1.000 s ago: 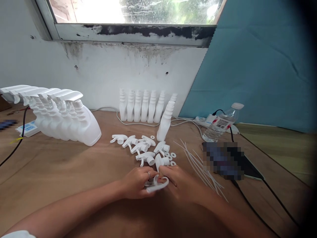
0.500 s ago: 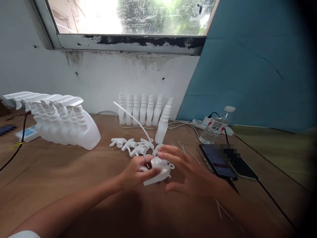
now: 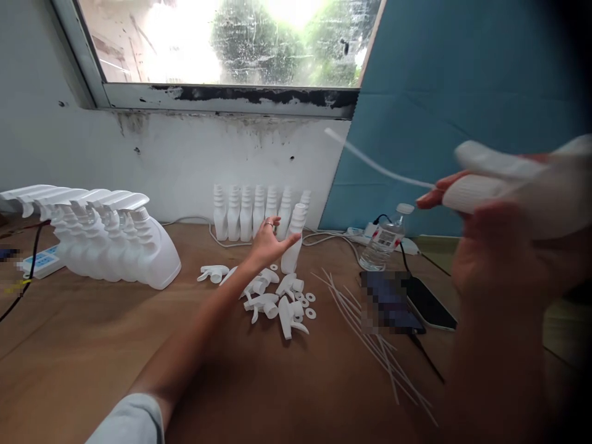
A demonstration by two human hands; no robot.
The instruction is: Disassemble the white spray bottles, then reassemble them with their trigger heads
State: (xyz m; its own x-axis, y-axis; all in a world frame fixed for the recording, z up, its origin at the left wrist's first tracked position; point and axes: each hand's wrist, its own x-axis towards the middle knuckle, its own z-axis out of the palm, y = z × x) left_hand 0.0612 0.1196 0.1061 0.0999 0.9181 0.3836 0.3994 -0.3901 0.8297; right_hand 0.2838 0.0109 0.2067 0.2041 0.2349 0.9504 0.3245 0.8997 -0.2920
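Raised at the right, close to the camera and blurred, my right hand (image 3: 494, 246) is closed round a white trigger spray head (image 3: 509, 185). Its thin dip tube (image 3: 379, 168) points left and curves upward. My left hand (image 3: 272, 239) reaches forward with thumb and fingers apart. Its thumb overlaps the front white bottle (image 3: 290, 259), which stands without a cap; I cannot tell whether they touch. Below that hand lie several loose white spray heads (image 3: 263, 303) and small white ring washers (image 3: 310, 313).
Uncapped white bottles (image 3: 234, 219) line the wall. At left stand several bottles fitted with spray heads (image 3: 160, 253). Loose white tubes (image 3: 374, 336) lie right of centre, near two phones (image 3: 430, 303), a clear water bottle (image 3: 382, 243) and cables.
My right hand has lifted the spray head with its tube up and right, close to the camera. My left hand has let go of it and moved forward to the front bottle.
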